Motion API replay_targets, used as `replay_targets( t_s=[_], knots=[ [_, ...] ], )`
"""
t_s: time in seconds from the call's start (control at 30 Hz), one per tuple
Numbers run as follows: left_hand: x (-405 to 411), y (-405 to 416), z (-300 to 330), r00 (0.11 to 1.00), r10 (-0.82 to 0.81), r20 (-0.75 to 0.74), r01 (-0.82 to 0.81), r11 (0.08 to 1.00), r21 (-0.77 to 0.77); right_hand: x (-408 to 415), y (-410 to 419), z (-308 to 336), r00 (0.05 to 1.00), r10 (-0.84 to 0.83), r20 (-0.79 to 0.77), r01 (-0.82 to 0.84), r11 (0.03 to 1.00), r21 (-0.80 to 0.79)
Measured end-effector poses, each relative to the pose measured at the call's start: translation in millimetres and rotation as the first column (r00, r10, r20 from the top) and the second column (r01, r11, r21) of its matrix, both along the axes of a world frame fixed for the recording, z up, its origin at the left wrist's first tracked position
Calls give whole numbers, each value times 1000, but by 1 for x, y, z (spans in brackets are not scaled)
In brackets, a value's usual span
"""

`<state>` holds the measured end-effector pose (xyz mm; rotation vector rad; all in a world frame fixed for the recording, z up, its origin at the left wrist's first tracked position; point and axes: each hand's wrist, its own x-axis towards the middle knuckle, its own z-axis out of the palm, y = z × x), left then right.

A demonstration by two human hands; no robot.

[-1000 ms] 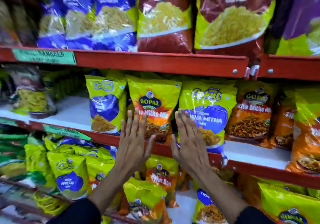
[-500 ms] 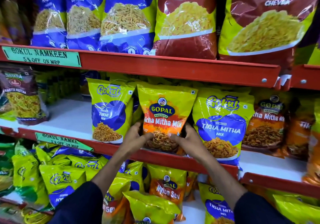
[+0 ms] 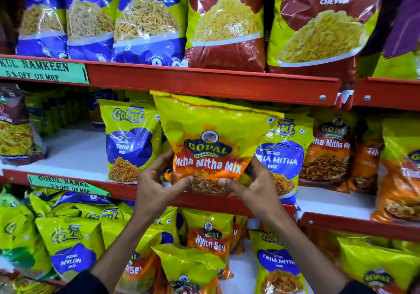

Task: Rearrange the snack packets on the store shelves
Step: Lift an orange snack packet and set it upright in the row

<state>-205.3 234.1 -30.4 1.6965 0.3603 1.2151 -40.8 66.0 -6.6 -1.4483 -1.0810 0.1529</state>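
Note:
A yellow and orange Gopal Tikha Mitha Mix packet (image 3: 210, 139) is held in front of the middle shelf, tilted a little toward me. My left hand (image 3: 156, 185) grips its lower left corner and my right hand (image 3: 254, 185) grips its lower right corner, thumbs on the front. To its left a blue and yellow Gokul Tikhi Sev packet (image 3: 129, 141) stands on the shelf. Behind it on the right stands a Gokul Tikha Mitha Mix packet (image 3: 284, 155), partly hidden.
The red edge of the middle shelf (image 3: 127, 190) runs under my hands, with bare white board (image 3: 75, 150) to the left. More orange Gopal packets (image 3: 329, 153) stand at right. Large Nylon Gathiya and Chevda bags (image 3: 225, 23) fill the top shelf. Mixed packets (image 3: 70, 246) crowd the bottom shelf.
My open hands reached the Gopal packet, closed on its lower corners, and drew it up and out from the shelf toward me. The view moved closer to the shelves.

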Motion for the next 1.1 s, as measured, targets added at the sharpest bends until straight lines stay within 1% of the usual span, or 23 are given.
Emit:
replay_targets(
  t_s=[0.1,0.17,0.27,0.4,0.57,0.73,0.93,1.1],
  knots=[
    [0,-33,19,995,-55,85,55,998,10,-2,-34,18,998,47,-51,-41,993,115],
    [5,-60,28,988,-115,107,118,993,-24,1,-61,27,995,67,-75,-55,987,150],
    [18,-96,30,975,-188,117,199,975,-95,11,-97,30,993,74,-90,-61,987,146],
    [39,-145,18,964,-247,101,263,943,-206,29,-145,21,983,66,-171,-44,991,129],
    [62,-186,3,962,-272,31,271,927,-259,49,-185,0,955,50,-292,-19,994,108],
    [79,-210,5,955,-296,2,288,929,-233,65,-211,-6,938,40,-345,-4,994,107],
    [100,-222,4,964,-267,-20,256,941,-220,82,-226,-5,946,33,-321,-7,997,81],
    [139,-229,7,964,-262,-37,251,948,-196,111,-230,6,949,-33,-313,59,996,74]
  ],
)
